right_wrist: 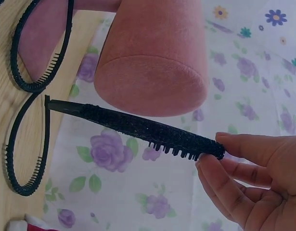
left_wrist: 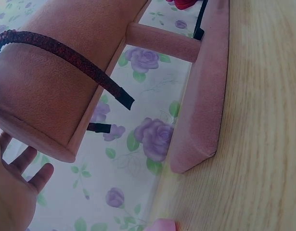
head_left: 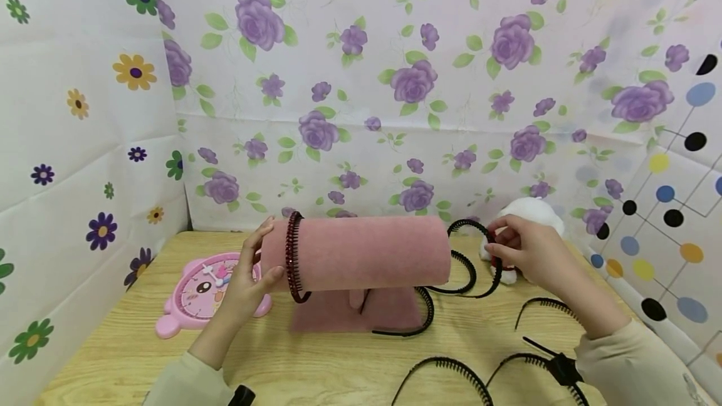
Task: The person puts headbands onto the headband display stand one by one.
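Note:
A pink plush headband stand, a padded roll on a post and base, stands on the table. Round its left part sits a dark red beaded headband, its ends hanging below the roll in the left wrist view. My left hand holds the roll's left end, thumb in front beside that headband; some fingers show past the end. Off the right end, my right hand pinches a black toothed headband between thumb and fingertips. That headband is apart from the roll's end face.
Black headbands lie behind the right end, beside the base and at the front right. A pink toy clock lies left; a white plush toy sits behind my right hand. Floral cloth hangs behind the table.

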The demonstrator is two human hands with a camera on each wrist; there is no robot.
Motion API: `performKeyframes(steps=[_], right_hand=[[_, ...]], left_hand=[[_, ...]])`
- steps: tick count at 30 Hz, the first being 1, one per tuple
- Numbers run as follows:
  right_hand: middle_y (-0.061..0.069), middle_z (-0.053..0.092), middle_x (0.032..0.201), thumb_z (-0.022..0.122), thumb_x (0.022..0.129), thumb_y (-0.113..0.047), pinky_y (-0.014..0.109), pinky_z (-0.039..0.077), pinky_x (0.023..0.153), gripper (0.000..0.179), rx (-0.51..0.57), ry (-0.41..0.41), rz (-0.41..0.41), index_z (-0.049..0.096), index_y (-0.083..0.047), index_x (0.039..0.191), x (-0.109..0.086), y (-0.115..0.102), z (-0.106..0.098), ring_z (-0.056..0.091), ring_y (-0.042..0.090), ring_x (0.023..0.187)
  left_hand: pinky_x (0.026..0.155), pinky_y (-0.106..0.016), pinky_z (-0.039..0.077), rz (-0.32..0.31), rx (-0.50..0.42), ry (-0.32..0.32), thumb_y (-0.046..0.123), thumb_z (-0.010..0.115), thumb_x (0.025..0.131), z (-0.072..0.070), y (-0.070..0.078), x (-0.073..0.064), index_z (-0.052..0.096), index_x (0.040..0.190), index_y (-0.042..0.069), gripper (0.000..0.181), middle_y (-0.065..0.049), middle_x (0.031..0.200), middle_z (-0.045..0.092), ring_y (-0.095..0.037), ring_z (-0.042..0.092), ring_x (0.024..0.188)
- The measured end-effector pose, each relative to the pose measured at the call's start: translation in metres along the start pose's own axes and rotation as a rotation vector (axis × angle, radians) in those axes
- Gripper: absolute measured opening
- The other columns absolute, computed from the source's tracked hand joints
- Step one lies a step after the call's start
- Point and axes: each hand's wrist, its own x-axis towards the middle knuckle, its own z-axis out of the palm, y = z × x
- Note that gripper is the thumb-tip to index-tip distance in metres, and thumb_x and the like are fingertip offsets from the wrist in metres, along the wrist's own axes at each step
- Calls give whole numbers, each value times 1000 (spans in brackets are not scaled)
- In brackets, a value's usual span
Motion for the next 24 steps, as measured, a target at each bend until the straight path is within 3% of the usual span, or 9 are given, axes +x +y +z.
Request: performKeyframes(steps=[13, 24], right_hand=[[8, 71, 91, 66, 91, -21, 36, 54, 67, 35, -39, 7, -20, 59, -3, 119, 16, -22, -6, 68, 20, 79], [10, 71, 91, 65, 91, -19, 36, 54, 68, 31, -48, 3, -49, 60, -2, 117, 23, -40, -1, 68, 21, 80]], left_hand=[[100, -21, 29, 4, 0, 4, 3, 61, 87, -1, 1, 1, 31, 148, 11, 68, -4, 160, 25, -3, 36, 132], [102, -30, 28, -26, 30, 1, 4, 61, 87, 0, -1, -1, 31, 148, 14, 69, -4, 160, 24, -1, 35, 131]])
